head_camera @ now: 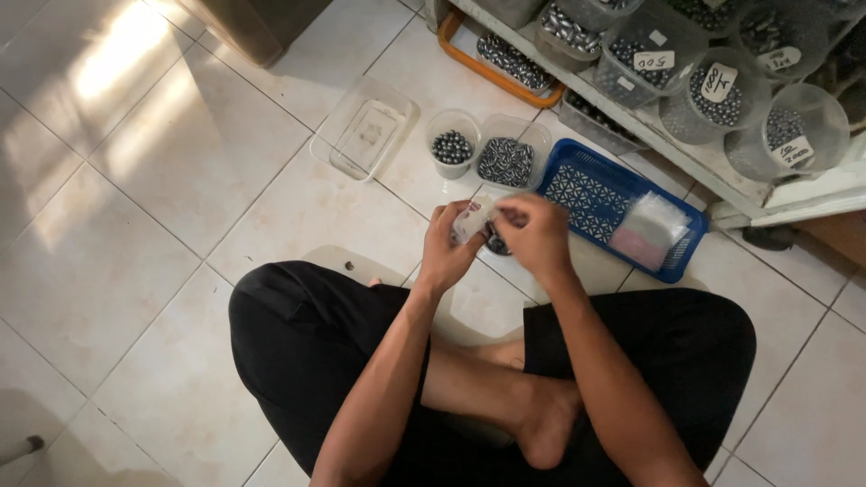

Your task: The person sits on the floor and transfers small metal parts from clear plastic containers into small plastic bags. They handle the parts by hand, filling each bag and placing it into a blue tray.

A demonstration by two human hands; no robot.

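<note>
Between my two hands I pinch one small clear bag [471, 219], left hand [446, 248] closed on its edge, right hand [534, 234] gripping its top; its contents are hidden. Beyond my left hand stand one empty clear tray [363, 128] and two tubs of steel balls [487, 153]; right of my right hand lies one blue basket [591, 194].

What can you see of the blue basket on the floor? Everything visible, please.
The blue basket is a shallow rectangular tray, plastic by its look, with low walls and a lattice-patterned perforated base. It sits flat on the pale tiled floor, angled diagonally, just below the shelf of bead tubs. At its right end lies a stack of small clear plastic bags, pinkish underneath. The rest of the base is bare. The right hand overlaps its near-left corner in view; whether they touch cannot be told.
</note>
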